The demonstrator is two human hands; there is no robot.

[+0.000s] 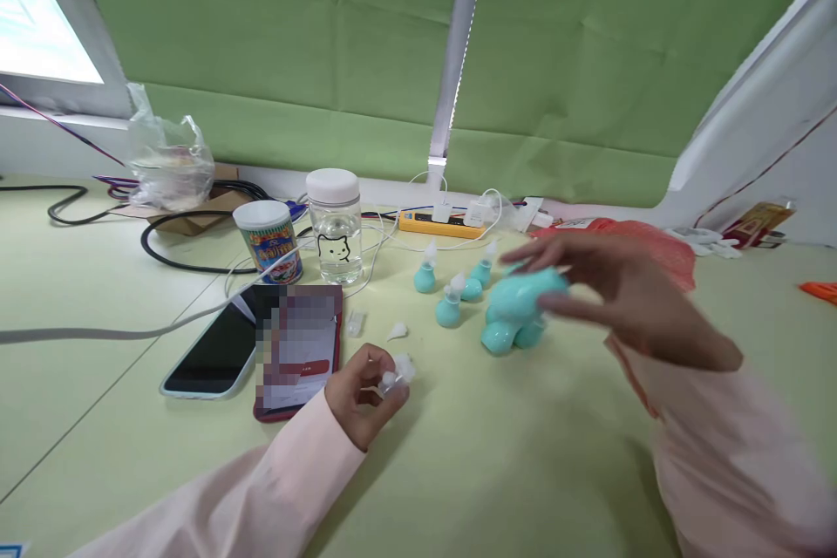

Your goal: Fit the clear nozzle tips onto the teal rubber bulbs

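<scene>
My left hand rests on the pale green table with its fingers curled round a small clear plastic tip. My right hand hovers with fingers spread just above a heap of teal rubber bulbs, blurred by motion and not gripping any of them. Three small teal bulbs with clear tips stand left of the heap. Two loose clear tips lie on the table between the bulbs and the phones.
Two phones lie at the left, with a tin can and a clear jar with a white lid behind them. Cables, a yellow power strip, a plastic bag and a red mesh bag line the back.
</scene>
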